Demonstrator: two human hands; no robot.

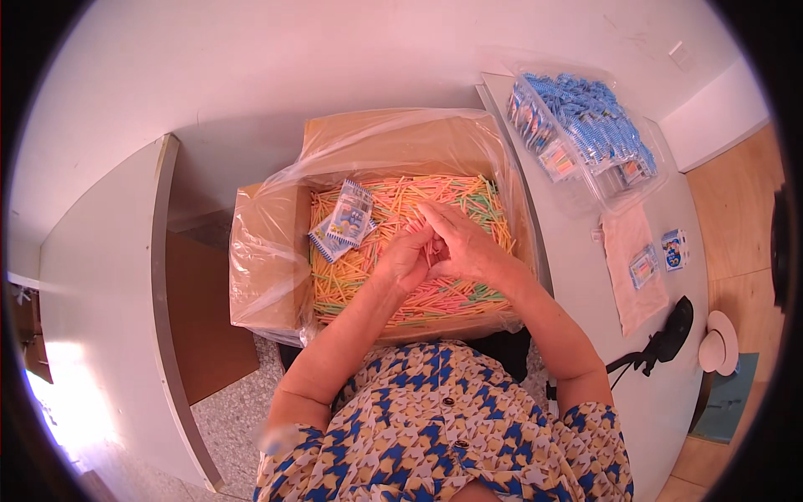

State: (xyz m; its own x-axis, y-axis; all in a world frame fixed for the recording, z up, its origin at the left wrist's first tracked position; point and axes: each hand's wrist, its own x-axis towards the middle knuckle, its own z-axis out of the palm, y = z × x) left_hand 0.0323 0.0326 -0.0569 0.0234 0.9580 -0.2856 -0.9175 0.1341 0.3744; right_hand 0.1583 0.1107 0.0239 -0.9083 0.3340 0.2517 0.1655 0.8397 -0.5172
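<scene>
Over a cardboard box of thin pastel sticks (393, 309), pink, orange, yellow and green, both hands meet at the middle. My left hand (405, 261) is curled around a few pink sticks (416, 225), their tips showing between the hands. Pressed against it from the right, my right hand (470, 244) has its fingers bent over the same sticks; its fingertips are partly hidden. Two small blue-and-white packets (350, 213) lie on the sticks to the left of my hands, one overlapping the other.
Clear plastic lines the cardboard box (272, 251). On the right-hand table (577, 251) stands a clear plastic bin (602, 180) heaped with blue-edged packets. Nearer are a pink cloth (631, 293) with a packet on it, a small blue-and-white card (675, 250) and a black stand (669, 335). A grey tabletop (109, 251) flanks the left.
</scene>
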